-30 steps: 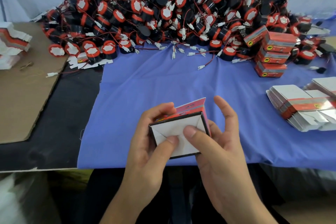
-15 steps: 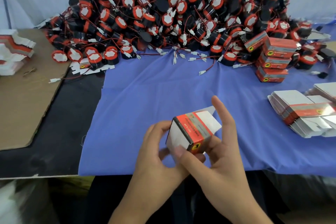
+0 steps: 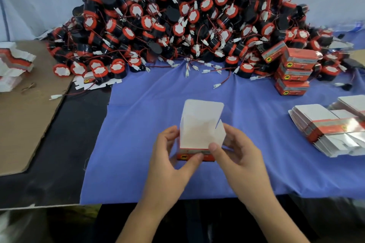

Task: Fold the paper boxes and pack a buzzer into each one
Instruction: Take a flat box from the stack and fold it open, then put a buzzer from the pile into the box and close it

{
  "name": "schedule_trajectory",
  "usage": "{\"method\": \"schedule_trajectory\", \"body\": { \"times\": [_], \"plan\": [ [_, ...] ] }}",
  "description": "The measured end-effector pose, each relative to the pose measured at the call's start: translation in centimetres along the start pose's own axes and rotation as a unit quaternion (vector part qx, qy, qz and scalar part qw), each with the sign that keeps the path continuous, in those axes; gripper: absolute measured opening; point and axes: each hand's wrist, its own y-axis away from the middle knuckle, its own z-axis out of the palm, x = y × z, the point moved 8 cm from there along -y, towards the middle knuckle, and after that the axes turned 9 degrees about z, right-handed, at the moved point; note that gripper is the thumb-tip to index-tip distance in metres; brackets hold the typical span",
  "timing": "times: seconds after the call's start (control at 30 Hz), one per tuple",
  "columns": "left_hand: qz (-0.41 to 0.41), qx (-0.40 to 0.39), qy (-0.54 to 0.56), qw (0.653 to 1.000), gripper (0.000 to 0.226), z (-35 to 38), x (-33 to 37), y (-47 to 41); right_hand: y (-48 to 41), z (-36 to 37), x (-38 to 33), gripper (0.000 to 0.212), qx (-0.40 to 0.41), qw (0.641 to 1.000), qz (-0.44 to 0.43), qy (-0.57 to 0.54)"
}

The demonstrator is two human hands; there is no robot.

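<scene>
A half-folded paper box (image 3: 199, 128) stands upright between a person's two hands, over the near part of the surface (image 3: 49, 163). Its white inside faces the camera and its lid flap is raised open. The left hand (image 3: 169, 156) grips the box's left side, thumb pressed on the red lower edge. The right hand (image 3: 237, 154) holds the right side, thumb on the white panel's lower right corner. Beneath them a blue cloth (image 3: 158, 108) covers the surface. Along the far edge rises a large heap of black-and-red buzzers (image 3: 177, 25) with trailing wires. At the heap's right end stand stacked closed red boxes (image 3: 294, 71). Nearer, at right, lie bundles of flat box blanks (image 3: 325, 126). A brown cardboard sheet (image 3: 23, 120) lies at left, with another pile of flat blanks (image 3: 13, 63) at its far end.
</scene>
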Motion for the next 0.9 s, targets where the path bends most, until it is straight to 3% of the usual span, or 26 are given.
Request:
{"method": "schedule_trajectory", "body": {
  "times": [0.1, 0.3, 0.43, 0.53, 0.63, 0.77, 0.9],
  "plan": [
    [0.017, -0.005, -0.233, 0.972, 0.049, -0.5, -1.8, -0.4, -1.1, 0.6, 2.6, 0.037, 0.012, 0.997, 0.016, 0.076],
    [0.012, 0.021, -0.245, 0.969, 0.043, -0.8, -3.2, -0.1, -1.7, 1.0, 5.0, 0.027, -0.027, 0.994, 0.072, 0.082],
    [-0.070, 0.009, -0.162, 0.984, 0.058, -1.6, -3.9, 0.4, -1.4, 0.6, 5.2, 0.038, -0.068, 0.992, 0.099, 0.036],
    [-0.140, -0.005, -0.069, 0.988, 0.077, -3.4, -4.0, 0.5, -2.2, -1.5, 5.5, 0.055, -0.017, 0.988, 0.142, -0.055],
    [-0.165, 0.037, -0.003, 0.986, 0.058, -6.2, -3.3, -1.0, -4.8, -2.4, 5.6, 0.061, -0.012, 0.966, 0.207, -0.153],
    [-0.146, 0.118, 0.082, 0.979, 0.025, -8.0, -2.7, -5.9, -11.2, 0.8, 4.8, 0.047, -0.060, 0.947, 0.250, -0.192],
    [-0.151, 0.160, 0.152, 0.964, 0.023, -6.8, -3.9, -13.4, -18.3, 7.5, 3.6, 0.036, -0.121, 0.943, 0.259, -0.167]
  ]
}}
